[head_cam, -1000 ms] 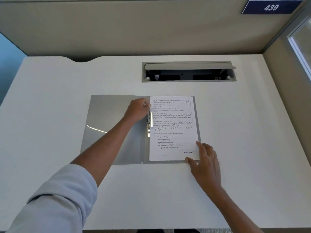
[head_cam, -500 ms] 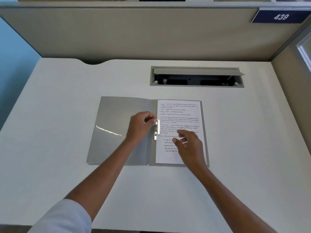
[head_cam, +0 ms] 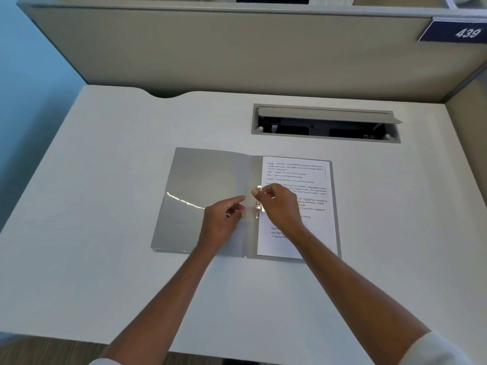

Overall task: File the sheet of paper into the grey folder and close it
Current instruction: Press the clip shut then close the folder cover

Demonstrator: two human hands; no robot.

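Paper [head_cam: 297,172] lies in open grey folder [head_cam: 205,180]; right hand [head_cam: 279,204] pinches the metal clip [head_cam: 258,204], left hand [head_cam: 224,219] loosely curled, holding nothing

White desk [head_cam: 105,233] against beige partition [head_cam: 237,48]; blue wall [head_cam: 31,75] left.

A dark blue sign [head_cam: 456,32] on the partition wall at the far right reads "439" in white; the sheet of paper [head_cam: 308,177] bears lines of handwriting, too small to make out
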